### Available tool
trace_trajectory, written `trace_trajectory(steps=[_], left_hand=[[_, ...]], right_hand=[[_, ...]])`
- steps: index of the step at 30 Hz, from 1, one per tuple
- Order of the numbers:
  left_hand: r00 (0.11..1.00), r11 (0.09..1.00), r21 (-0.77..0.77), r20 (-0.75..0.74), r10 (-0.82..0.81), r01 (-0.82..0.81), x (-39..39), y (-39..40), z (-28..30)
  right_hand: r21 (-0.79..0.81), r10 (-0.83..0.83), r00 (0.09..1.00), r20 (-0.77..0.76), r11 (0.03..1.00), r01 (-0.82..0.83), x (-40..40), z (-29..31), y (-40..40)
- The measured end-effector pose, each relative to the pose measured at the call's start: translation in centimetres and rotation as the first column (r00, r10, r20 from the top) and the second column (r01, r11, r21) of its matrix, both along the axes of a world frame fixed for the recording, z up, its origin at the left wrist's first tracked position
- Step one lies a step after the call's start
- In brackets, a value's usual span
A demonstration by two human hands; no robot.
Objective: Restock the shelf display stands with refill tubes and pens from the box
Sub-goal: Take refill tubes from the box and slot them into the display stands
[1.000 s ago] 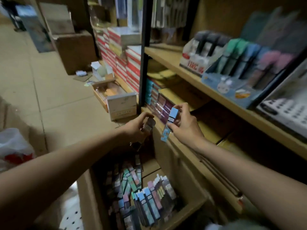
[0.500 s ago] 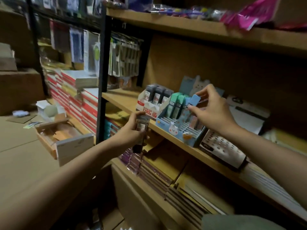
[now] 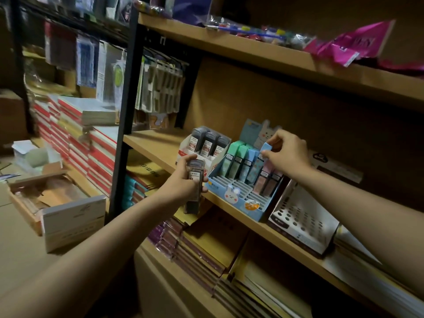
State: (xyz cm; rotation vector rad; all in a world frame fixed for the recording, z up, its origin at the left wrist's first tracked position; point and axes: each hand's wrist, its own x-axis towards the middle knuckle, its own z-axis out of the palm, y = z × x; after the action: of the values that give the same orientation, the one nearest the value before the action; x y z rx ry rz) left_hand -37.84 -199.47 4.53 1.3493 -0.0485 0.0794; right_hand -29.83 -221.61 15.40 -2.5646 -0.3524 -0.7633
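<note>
Both hands raised: right hand (image 3: 286, 152) pinching blue tube (image 3: 260, 160), left hand (image 3: 187, 180) gripping dark tubes (image 3: 195, 177).

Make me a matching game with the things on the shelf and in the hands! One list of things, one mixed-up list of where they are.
Things:
1. light blue refill tube
2. dark grey refill tubes
3. white stand with round holes
4. pink plastic packet

Places:
A. on the top wooden shelf
B. held in the left hand
C. right of the blue bunny display stand
D. pinched by the right hand

Pairs: 1-D, 2-B, 3-C, 4-A
</note>
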Motion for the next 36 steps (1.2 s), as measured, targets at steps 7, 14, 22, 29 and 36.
trace_trajectory(steps=[7, 14, 22, 29, 36], left_hand=[[1.0, 1.0, -0.03, -0.012, 0.003, -0.004, 1.0, -0.3, -0.3], [1.0, 1.0, -0.002, -0.017, -0.016, 0.016, 0.6, -0.8, -0.6], [0.999, 0.999, 0.025, -0.031, 0.025, -0.024, 0.5, -0.5, -0.8], [0.999, 0.998, 0.054, 0.004, 0.04, -0.04, 0.0, 0.0, -0.6], [0.999, 0.999, 0.052, 0.045, 0.007, -0.009, -0.8, -0.4, 0.0]], right_hand=[[-0.044, -0.065, 0.996, -0.055, 0.997, 0.062, 0.8, -0.9, 0.5], [-0.058, -0.06, 0.997, -0.051, 0.997, 0.057, 1.1, -0.9, 0.7], [-0.109, -0.121, 0.991, -0.066, 0.988, 0.113, 1.7, -1.8, 0.8], [-0.222, -0.165, 0.984, 0.06, 0.959, 0.174, 2.0, -2.6, 0.7], [-0.257, -0.163, 0.987, 0.0, 0.954, 0.157, 1.3, -1.7, 1.0]])
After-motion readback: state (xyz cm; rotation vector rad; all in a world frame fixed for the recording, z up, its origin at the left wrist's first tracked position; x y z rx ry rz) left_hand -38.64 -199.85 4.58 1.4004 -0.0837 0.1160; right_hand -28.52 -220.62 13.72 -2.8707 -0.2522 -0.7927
